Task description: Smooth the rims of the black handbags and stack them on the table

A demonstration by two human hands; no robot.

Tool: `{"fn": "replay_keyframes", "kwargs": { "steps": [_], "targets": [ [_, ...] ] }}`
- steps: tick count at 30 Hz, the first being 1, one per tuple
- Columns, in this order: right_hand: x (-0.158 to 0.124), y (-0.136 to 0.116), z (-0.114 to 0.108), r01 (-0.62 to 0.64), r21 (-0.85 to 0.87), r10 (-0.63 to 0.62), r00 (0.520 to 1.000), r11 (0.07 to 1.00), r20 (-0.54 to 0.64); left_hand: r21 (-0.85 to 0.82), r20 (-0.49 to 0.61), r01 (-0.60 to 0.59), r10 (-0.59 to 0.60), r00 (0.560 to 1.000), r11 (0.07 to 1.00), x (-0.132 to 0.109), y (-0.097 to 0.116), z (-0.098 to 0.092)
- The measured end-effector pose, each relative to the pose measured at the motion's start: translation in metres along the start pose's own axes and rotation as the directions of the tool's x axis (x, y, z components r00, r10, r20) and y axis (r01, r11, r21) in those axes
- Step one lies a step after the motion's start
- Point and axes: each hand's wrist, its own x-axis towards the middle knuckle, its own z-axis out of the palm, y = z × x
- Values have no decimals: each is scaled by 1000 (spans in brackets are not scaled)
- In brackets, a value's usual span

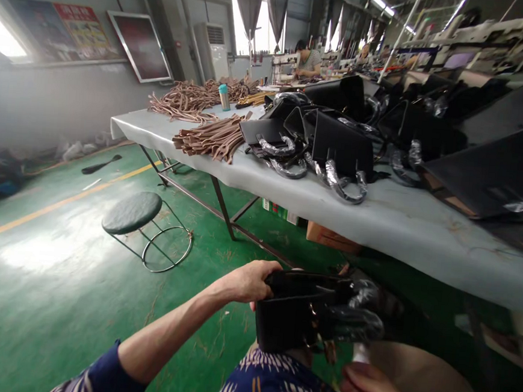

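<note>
A black handbag point(285, 319) rests above my lap, its opening facing up and its handles point(355, 321) wrapped in clear plastic, pointing right. My left hand point(254, 283) is closed over the bag's left end, with the thumb and fingers gripping its edge. Gold-coloured metal fittings point(312, 327) show on the side of the bag. Below the handles, near the bottom edge, my right hand point(371, 386) is blurred, its fingers curled together. A small whitish thing point(360, 352) shows at its fingertips, too smeared to name.
A grey-covered table point(289, 195) spans the view ahead, with black handbags point(342, 145) piled on its right. Bundles of brown straps point(214, 135) and a teal-topped bottle point(224, 97) stand left. A round stool point(133, 212) is on the green floor. A person point(309, 61) sits farther back.
</note>
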Motion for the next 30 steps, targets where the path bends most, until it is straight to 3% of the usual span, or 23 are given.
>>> {"fn": "replay_keyframes", "kwargs": {
  "steps": [1,3,4,6,8,11,13,17,21,23,25,30],
  "targets": [
    [8,5,-12,-72,57,76,996,996,-56,3,9,11,-11,1000,1000,0,-2,-2],
    [20,5,-39,-33,77,46,983,997,-176,1,6,26,-26,1000,1000,-1,-4,-3],
    [23,-3,-53,43,43,-32,974,998,-226,-2,-1,30,-30,1000,1000,-1,-4,-2],
    [24,-30,-70,216,-91,-234,901,972,-365,-1,-17,22,-22,1000,1000,-3,-3,-1],
    [19,-68,-74,313,-239,-386,833,919,-395,23,-21,-8,8,1000,1000,-7,0,2],
    [12,-118,-60,484,-447,-625,738,752,-254,109,-30,-66,69,997,992,-17,7,7],
    [8,-135,-48,563,-501,-704,696,657,-141,168,-53,-75,85,995,983,-25,10,10],
    [1,-131,-28,689,-533,-801,598,491,36,184,-135,-11,37,990,983,-35,10,13],
    [-7,-121,-13,702,-634,-850,511,325,131,164,-129,-3,25,991,987,-33,5,11],
    [-8,-122,-7,689,-676,-845,502,262,183,156,-110,-22,40,993,987,-29,2,11],
    [-9,-126,-4,683,-684,-829,520,257,207,145,-95,-24,39,995,989,-26,0,10],
    [-11,-144,-11,669,-589,-758,637,454,139,139,-80,-14,26,996,990,-22,-3,8]
  ]
}}
